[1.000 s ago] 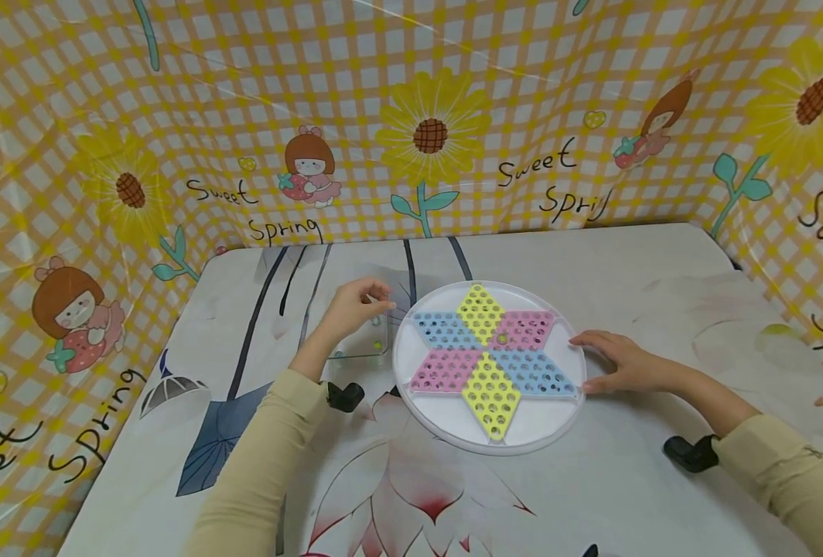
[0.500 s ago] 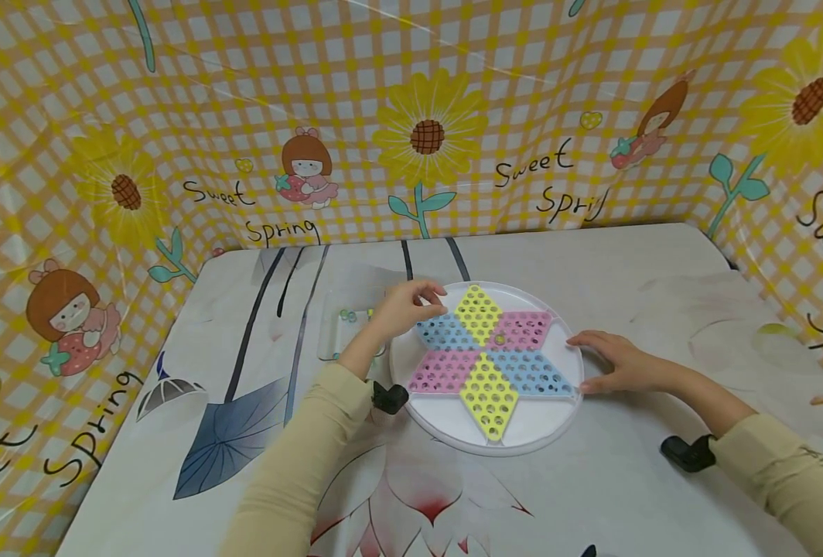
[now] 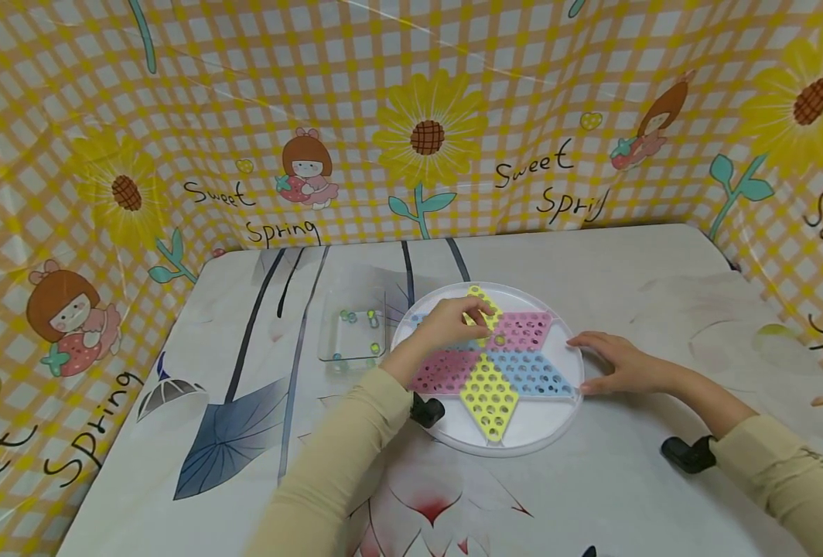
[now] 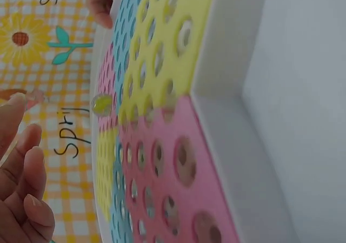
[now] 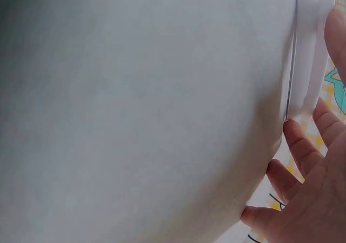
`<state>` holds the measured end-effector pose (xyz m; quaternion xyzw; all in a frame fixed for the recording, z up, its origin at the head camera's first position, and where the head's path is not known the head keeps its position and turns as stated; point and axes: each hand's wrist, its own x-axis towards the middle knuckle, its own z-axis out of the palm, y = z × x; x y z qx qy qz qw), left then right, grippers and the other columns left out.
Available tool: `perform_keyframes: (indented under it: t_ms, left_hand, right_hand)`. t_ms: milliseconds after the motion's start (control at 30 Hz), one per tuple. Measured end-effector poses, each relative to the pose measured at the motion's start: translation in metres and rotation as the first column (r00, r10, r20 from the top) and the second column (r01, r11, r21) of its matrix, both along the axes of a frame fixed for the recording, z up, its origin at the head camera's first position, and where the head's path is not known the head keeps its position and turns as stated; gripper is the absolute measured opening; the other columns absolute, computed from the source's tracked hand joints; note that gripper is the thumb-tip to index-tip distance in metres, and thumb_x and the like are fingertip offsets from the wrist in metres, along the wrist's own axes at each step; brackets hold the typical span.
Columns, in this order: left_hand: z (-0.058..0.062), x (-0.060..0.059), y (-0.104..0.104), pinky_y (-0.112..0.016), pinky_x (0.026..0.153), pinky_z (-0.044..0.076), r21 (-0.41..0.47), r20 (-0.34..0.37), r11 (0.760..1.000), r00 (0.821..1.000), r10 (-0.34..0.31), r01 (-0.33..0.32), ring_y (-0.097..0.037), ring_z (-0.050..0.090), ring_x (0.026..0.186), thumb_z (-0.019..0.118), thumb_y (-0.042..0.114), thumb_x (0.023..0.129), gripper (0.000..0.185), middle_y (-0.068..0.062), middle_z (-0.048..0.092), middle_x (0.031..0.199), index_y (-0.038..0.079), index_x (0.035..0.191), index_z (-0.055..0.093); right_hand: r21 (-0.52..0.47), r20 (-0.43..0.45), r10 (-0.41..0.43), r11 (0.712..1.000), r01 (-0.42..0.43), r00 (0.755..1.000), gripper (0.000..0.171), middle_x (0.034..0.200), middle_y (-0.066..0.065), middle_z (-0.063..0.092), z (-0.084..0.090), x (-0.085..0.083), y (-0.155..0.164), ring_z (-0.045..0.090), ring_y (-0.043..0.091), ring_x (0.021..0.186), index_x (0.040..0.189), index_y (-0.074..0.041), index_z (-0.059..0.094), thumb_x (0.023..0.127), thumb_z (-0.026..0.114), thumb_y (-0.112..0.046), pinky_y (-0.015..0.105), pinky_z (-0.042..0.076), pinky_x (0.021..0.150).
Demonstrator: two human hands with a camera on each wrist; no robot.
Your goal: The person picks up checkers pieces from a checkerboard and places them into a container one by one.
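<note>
A round white Chinese checkers board (image 3: 544, 418) with a yellow, pink and blue star of holes lies on the table. My left hand (image 3: 446, 323) is above its upper left part, thumb and fingertips brought together as if around a marble, which is mostly hidden. One yellow-green marble (image 3: 500, 340) sits in a hole of the upper right pink section, also seen as a marble (image 4: 102, 105) in the left wrist view. My right hand (image 3: 623, 362) rests against the right rim, fingers spread and touching the edge (image 5: 308, 53) in the right wrist view.
A clear plastic box (image 3: 322, 340) with several marbles stands left of the board. The table (image 3: 634, 480) has a printed flower cloth. A yellow checked curtain (image 3: 356, 93) rises behind and at both sides.
My left hand has moved right from over the clear box to over the board, uncovering the marbles in the box. My right hand has stayed at the board's rim.
</note>
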<state>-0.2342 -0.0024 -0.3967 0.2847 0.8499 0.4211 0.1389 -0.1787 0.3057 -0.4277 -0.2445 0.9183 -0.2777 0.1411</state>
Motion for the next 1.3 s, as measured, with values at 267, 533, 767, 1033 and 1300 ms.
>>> perform_keyframes:
  t_ms: [267, 533, 767, 1033, 1300]
  left_hand:
    - [-0.002, 0.002, 0.019, -0.018, 0.062, 0.04, -0.104, 0.021, 0.994, 1.0, 0.01, -0.008, -0.009, 0.052, 0.073, 0.068, 0.019, 0.083, 0.034, 0.002, 0.059, 0.085, 0.01, 0.115, 0.06]
    - [-0.008, 0.002, 0.031, -0.018, 0.058, 0.04, -0.291, -0.005, 0.957, 1.0, 0.006, -0.007, -0.007, 0.05, 0.069, 0.065, 0.02, 0.085, 0.029, 0.005, 0.058, 0.085, 0.017, 0.113, 0.06]
    - [-0.013, 0.001, 0.038, -0.019, 0.063, 0.038, -0.407, -0.045, 0.913, 0.999, 0.014, -0.031, -0.005, 0.051, 0.074, 0.065, 0.023, 0.086, 0.021, 0.009, 0.059, 0.088, 0.022, 0.106, 0.061]
    - [-0.018, 0.0, 0.039, -0.02, 0.065, 0.037, -0.415, -0.031, 0.908, 0.998, 0.054, -0.062, -0.005, 0.05, 0.074, 0.064, 0.026, 0.086, 0.01, 0.009, 0.06, 0.089, 0.023, 0.096, 0.063]
    - [-0.02, -0.001, 0.038, -0.019, 0.065, 0.037, -0.396, -0.017, 0.916, 0.998, 0.061, -0.063, -0.005, 0.051, 0.074, 0.065, 0.027, 0.086, 0.012, 0.006, 0.062, 0.092, 0.021, 0.096, 0.064]
  right_hand:
    - [-0.01, 0.003, 0.001, 1.0, -0.001, 1.0, 0.068, 0.131, 0.035, 0.034, 0.001, 0.0, 0.0, 0.026, 0.054, 0.12, 0.125, 0.001, 0.043, 0.073, 0.074, -0.029, 0.071, 0.021, 0.09]
    - [-0.006, -0.007, 0.004, 1.0, -0.004, 1.0, 0.068, 0.13, 0.034, 0.036, -0.001, 0.0, 0.0, 0.027, 0.053, 0.119, 0.125, 0.002, 0.044, 0.073, 0.075, -0.029, 0.07, 0.022, 0.09]
    - [-0.006, -0.008, 0.004, 1.0, -0.004, 1.0, 0.068, 0.13, 0.034, 0.036, 0.001, 0.001, 0.0, 0.027, 0.053, 0.119, 0.125, 0.002, 0.044, 0.073, 0.075, -0.029, 0.07, 0.022, 0.09]
    - [-0.006, -0.013, 0.004, 1.0, -0.004, 1.0, 0.067, 0.13, 0.034, 0.035, 0.001, 0.001, -0.001, 0.027, 0.054, 0.119, 0.125, 0.001, 0.044, 0.073, 0.074, -0.029, 0.071, 0.021, 0.089]
    - [-0.006, -0.014, 0.0, 1.0, 0.0, 1.0, 0.068, 0.131, 0.035, 0.035, 0.001, 0.002, -0.001, 0.026, 0.054, 0.119, 0.125, 0.001, 0.044, 0.073, 0.074, -0.029, 0.071, 0.021, 0.09]
